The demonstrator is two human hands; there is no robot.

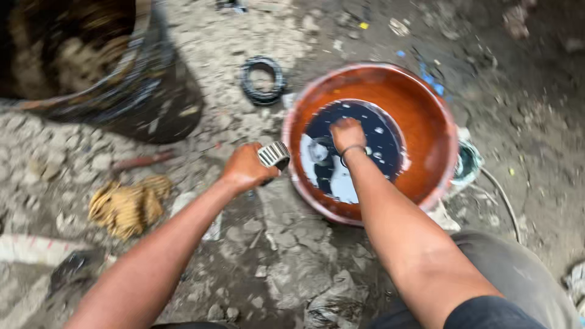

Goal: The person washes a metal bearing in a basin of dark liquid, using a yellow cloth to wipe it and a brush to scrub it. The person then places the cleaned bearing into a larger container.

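Bearing, roller type with a silvery ribbed cage, gripped in left hand just outside the rim of the orange basin, almost touching it; fingers wrapped round the lower part, ribbed face up and clear of the dirt, probably held close to the basin so any drip lands near it and the part stays off the grit. Right hand plunged into dark liquid at the basin's middle, fingers curled down and under the surface, so cannot tell whether closed on anything; dark band round that wrist. Pale patches on the liquid, reflection or something submerged, too blurred to say. Basin set directly on the ground, between the knees and within reach of both arms, likely low and wide to let a whole hand dip in. Dark ring, maybe another bearing race or seal, lying flat on the ground beyond the basin's left rim, apart from both hands. Yellowish rag bunched on the ground left of the left forearm, near but not touched. Big dark tub at top left, blurred, contents unclear. Round greenish-white object tucked against the basin's right side, partly hidden. Ground rough, broken concrete and dirt, scattered scraps
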